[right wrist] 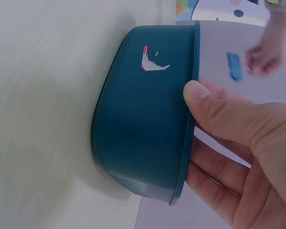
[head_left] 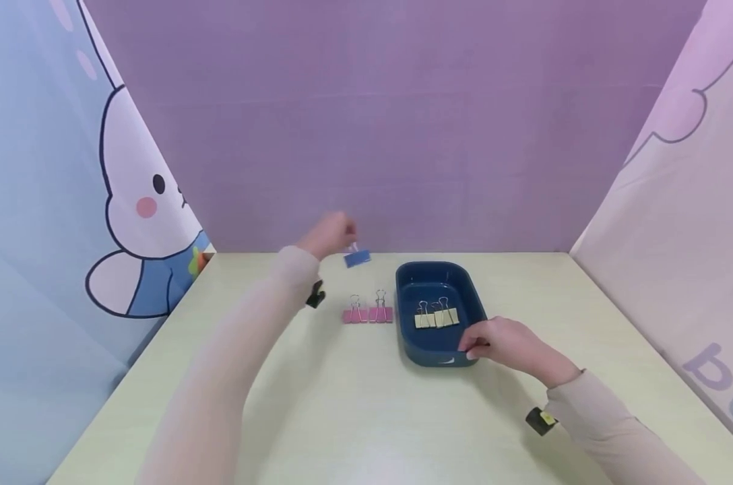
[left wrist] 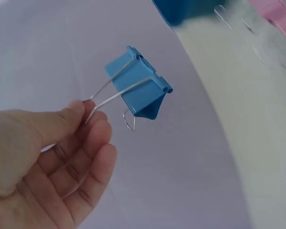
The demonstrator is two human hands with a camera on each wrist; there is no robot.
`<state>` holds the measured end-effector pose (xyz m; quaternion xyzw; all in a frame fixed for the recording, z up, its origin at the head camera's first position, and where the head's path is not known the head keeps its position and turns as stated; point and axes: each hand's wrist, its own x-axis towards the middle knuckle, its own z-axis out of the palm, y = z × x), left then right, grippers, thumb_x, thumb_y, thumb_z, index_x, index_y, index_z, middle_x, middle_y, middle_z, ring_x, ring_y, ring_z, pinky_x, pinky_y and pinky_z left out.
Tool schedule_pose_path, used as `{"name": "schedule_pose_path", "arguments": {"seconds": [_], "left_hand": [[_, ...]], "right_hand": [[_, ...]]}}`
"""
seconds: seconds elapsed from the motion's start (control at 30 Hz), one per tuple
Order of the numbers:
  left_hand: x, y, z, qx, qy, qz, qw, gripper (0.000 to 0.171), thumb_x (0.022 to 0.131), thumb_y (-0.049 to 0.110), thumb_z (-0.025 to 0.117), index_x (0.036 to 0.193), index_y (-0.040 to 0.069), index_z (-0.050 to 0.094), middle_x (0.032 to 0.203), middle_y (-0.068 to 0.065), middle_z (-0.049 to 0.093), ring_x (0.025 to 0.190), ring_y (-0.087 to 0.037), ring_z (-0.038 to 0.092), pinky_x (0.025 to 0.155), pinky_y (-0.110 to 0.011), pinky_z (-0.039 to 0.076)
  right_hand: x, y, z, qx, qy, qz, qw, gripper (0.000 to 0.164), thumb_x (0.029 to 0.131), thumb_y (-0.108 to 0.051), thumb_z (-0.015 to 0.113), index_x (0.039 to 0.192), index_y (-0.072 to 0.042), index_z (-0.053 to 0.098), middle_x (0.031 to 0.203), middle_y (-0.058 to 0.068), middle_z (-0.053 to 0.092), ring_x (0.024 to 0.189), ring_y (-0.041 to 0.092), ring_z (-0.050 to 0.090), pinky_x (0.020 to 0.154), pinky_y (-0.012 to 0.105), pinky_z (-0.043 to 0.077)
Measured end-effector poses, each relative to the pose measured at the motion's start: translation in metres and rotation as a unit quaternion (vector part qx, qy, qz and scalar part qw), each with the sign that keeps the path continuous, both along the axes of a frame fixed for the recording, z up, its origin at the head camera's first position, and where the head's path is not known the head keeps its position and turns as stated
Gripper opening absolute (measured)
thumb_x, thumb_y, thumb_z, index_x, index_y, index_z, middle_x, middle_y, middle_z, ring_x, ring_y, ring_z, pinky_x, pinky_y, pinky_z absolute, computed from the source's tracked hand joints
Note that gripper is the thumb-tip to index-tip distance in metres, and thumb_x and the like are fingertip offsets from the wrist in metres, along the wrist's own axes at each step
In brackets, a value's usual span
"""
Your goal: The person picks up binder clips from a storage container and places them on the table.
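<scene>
My left hand [head_left: 332,234] pinches one wire handle of a blue binder clip [left wrist: 138,83] between thumb and fingertips. In the head view the clip hangs above the far part of the table. My right hand [head_left: 512,347] grips the near right rim of a dark blue basin [head_left: 404,337], thumb outside and fingers over the inner side. Two pale yellow binder clips [head_left: 436,318] lie side by side in the basin. To its left, two pink binder clips [head_left: 368,315] are lined up on the table, wire handles pointing away from me.
The pale wooden table [head_left: 354,417] ends at a purple backdrop [head_left: 378,135]. Printed cloth walls [head_left: 27,202] stand on both sides, the left one with a cartoon rabbit. A torn white sticker [right wrist: 154,64] marks the basin's outer wall.
</scene>
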<state>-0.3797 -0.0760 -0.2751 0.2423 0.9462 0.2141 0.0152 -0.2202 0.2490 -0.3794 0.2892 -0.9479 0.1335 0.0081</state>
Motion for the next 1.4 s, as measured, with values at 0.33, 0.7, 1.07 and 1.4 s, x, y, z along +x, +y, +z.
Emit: {"name": "schedule_pose_path", "arguments": {"seconds": [0.33,0.7,1.07,1.4], "left_hand": [[-0.004,-0.051,-0.062,-0.052,-0.055,0.021,0.9969,0.010,0.094,0.009,0.062,0.095,0.008,0.072,0.099,-0.013,0.071,0.085,-0.021,0.063,0.082,-0.036,0.052],[-0.007,-0.048,-0.095,-0.078,-0.081,0.004,0.9937,0.011,0.093,0.011,0.064,0.097,0.006,0.073,0.095,-0.009,0.072,0.079,-0.017,0.061,0.084,-0.036,0.051],[-0.003,-0.043,-0.100,-0.091,-0.088,0.001,0.9919,0.011,0.092,0.012,0.065,0.093,0.007,0.074,0.086,-0.007,0.071,0.073,-0.015,0.058,0.080,-0.034,0.050],[0.000,-0.039,-0.101,-0.106,-0.080,0.023,0.9909,0.011,0.093,0.012,0.064,0.096,0.008,0.074,0.093,-0.006,0.071,0.075,-0.016,0.059,0.077,-0.034,0.050]], "right_hand": [[0.001,0.003,0.003,0.003,-0.017,-0.007,1.000,0.011,0.081,-0.014,0.076,0.089,-0.021,0.073,0.085,-0.013,0.071,0.074,0.001,0.061,0.070,0.026,0.055],[0.000,0.004,0.002,0.006,-0.020,-0.018,1.000,0.012,0.081,-0.014,0.076,0.088,-0.023,0.073,0.085,-0.013,0.070,0.073,0.001,0.060,0.069,0.025,0.054],[0.000,0.005,0.003,0.007,-0.013,-0.012,1.000,0.011,0.081,-0.015,0.076,0.089,-0.022,0.073,0.085,-0.013,0.070,0.074,0.001,0.061,0.069,0.026,0.055],[0.002,0.003,0.004,0.002,-0.032,-0.027,0.999,0.012,0.082,-0.014,0.076,0.090,-0.022,0.073,0.087,-0.011,0.071,0.074,0.002,0.060,0.070,0.026,0.055]]}}
